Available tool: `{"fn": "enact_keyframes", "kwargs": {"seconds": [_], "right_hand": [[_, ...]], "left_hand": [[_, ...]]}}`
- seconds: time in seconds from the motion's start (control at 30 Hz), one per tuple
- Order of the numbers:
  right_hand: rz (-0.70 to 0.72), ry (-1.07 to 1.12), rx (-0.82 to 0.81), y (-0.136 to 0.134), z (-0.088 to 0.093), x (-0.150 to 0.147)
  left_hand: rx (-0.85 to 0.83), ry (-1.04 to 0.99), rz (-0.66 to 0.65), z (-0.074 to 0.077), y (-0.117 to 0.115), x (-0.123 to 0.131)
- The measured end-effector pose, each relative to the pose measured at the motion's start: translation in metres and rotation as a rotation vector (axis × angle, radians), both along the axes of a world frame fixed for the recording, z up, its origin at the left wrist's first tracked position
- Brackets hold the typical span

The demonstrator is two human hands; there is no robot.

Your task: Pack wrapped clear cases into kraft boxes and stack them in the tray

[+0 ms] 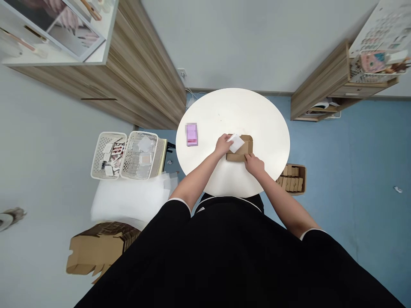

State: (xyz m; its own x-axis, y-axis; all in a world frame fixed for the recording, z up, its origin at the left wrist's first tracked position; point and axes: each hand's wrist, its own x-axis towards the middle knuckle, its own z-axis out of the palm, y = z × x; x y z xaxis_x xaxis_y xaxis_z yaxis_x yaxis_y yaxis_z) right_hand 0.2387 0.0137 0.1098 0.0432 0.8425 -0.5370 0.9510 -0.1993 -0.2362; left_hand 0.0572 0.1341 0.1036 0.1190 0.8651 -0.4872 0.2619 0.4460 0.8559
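On the round white table, a small brown cardboard box (246, 147) stands with its lid raised at the back. My left hand (223, 145) pinches a flat white packet (236, 143), tilted over the box; what it wraps, if anything, is hidden. With its fingers closed on the box's front right corner, my right hand (254, 164) steadies the near wall. Farther left on the table lies a purple card or packet (192, 135), its print blurred.
The white table (263, 115) has a rounded edge. At left are two white baskets (126, 169), a white foam sheet stack (128, 199) and flattened cardboard boxes (96, 252). A carton (304, 179) of folded small boxes sits on the floor at right. Wooden cabinets (147, 72) flank the table.
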Motion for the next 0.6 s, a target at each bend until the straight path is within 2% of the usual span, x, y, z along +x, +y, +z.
{"fn": "enact_keyframes", "kwargs": {"seconds": [0.1, 0.3, 0.37, 0.47, 0.6], "right_hand": [[0.049, -0.026, 0.018, -0.028, -0.007, -0.005], [0.090, 0.106, -0.026, -0.075, -0.027, -0.006], [0.094, 0.151, -0.060, -0.084, -0.034, -0.005], [0.111, 0.218, -0.111, -0.091, -0.046, -0.002], [0.114, 0.281, -0.123, -0.093, -0.057, -0.002]], "left_hand": [[0.064, 0.168, -0.245, -0.009, -0.005, 0.013], [-0.028, 0.396, -0.733, -0.042, -0.035, 0.020], [-0.035, 0.419, -0.792, -0.055, -0.047, 0.020], [-0.048, 0.444, -0.769, -0.069, -0.063, 0.022], [0.098, 0.517, -0.745, -0.076, -0.081, 0.024]]}}
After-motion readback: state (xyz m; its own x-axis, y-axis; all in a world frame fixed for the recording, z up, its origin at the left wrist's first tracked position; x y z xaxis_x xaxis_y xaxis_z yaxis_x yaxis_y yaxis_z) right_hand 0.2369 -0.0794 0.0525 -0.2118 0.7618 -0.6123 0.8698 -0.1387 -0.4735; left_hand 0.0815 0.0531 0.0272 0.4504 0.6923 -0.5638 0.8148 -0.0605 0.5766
